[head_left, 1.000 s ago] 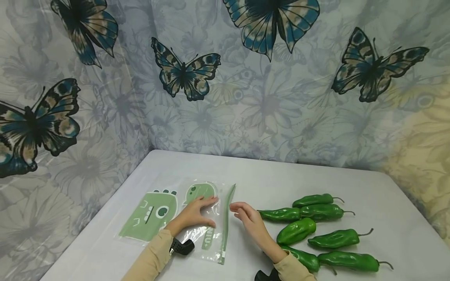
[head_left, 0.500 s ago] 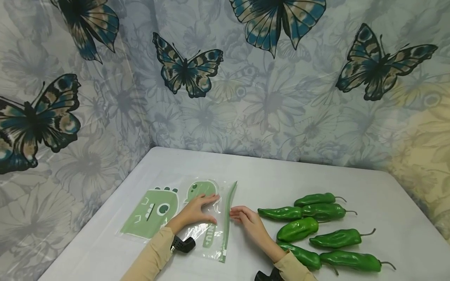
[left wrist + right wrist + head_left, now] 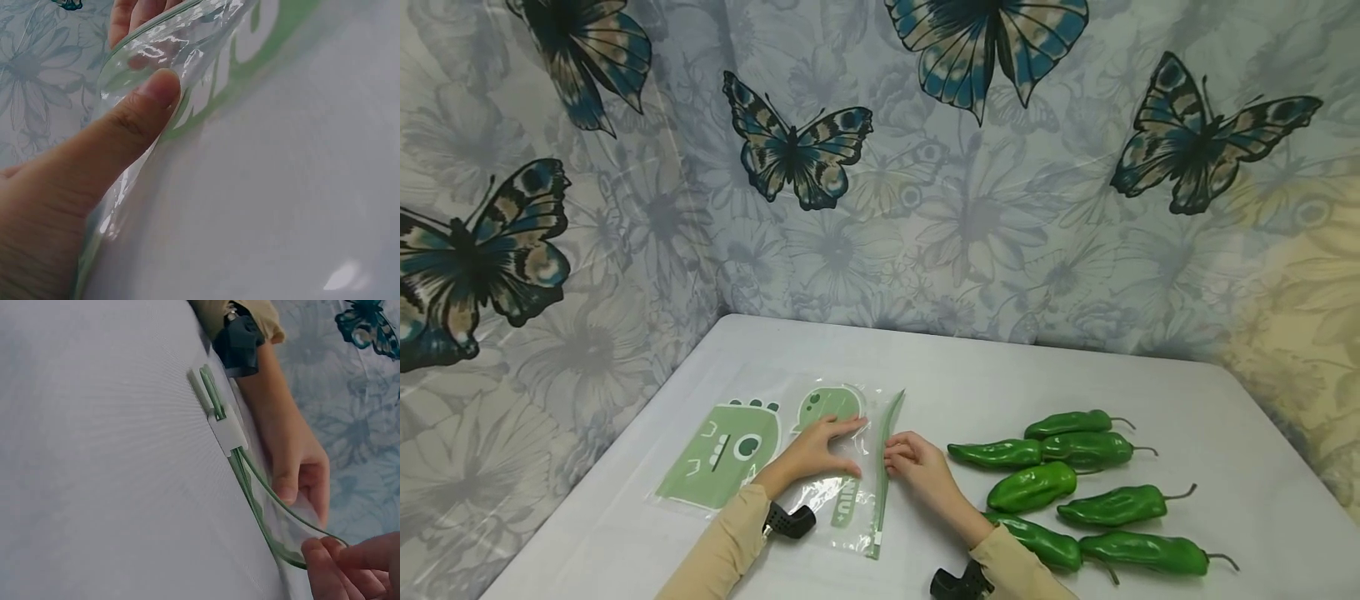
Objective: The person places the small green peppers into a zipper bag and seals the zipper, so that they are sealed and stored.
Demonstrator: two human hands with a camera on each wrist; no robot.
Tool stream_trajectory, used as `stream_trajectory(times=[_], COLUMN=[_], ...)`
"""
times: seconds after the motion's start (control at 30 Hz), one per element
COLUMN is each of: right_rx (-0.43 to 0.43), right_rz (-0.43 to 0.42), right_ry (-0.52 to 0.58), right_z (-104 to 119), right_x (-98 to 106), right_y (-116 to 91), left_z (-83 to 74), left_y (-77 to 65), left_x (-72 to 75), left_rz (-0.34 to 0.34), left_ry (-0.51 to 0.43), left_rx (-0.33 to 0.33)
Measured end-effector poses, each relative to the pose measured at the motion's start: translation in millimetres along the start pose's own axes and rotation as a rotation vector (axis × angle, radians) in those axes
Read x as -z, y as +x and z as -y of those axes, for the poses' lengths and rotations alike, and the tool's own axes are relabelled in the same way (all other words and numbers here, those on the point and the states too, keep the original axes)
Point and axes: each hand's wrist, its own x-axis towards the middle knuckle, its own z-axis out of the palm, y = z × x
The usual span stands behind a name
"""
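Note:
A clear slider zip bag (image 3: pixel 868 521) with a green monster print lies flat on the white table, its green-edged mouth facing right. My left hand (image 3: pixel 816 450) rests on the bag, thumb and forefinger spread towards the mouth; in the left wrist view the thumb (image 3: pixel 134 115) presses the wrinkled film. At the mouth's edge, the fingertips of my right hand (image 3: pixel 921 467) pinch the green rim. In the right wrist view the two green rims stand apart between the white slider (image 3: pixel 228 431) and my right fingers (image 3: pixel 319 556).
Several green peppers lie on the right of the table (image 3: pixel 970 375); one pepper (image 3: pixel 1033 487) is close to my right forearm, and another pepper (image 3: pixel 1037 542) is partly behind the sleeve. Butterfly-patterned cloth (image 3: pixel 962 208) hangs behind.
My right hand has moved slightly left onto the bag's rim, and its fingers have closed from loosely bent to a pinch. The left hand has stayed in place on the bag.

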Motion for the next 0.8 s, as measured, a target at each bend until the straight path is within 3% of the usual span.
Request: stream_trajectory(times=[0.23, 0.4, 0.57, 0.8], right_rx=[0.089, 0.130, 0.163, 0.101], right_rz=[0.037, 0.057, 0.088, 0.095], right_ry=[-0.098, -0.044, -0.014, -0.033], right_z=[-8.1, -10.5, 4.2, 14.0], right_x=[-2.4, -2.8, -5.8, -7.1], right_y=[5.7, 8.8, 9.6, 10.0], left_z=[1.1, 1.6, 3.4, 1.2], left_y=[0.3, 0.7, 0.6, -0.4], left_x=[-2.5, -2.5, -2.4, 0.4], left_rz=[0.006, -0.005, -0.016, -0.032], left_ry=[-0.010, -0.022, -0.029, -0.039], left_rx=[-0.002, -0.009, -0.018, -0.004])
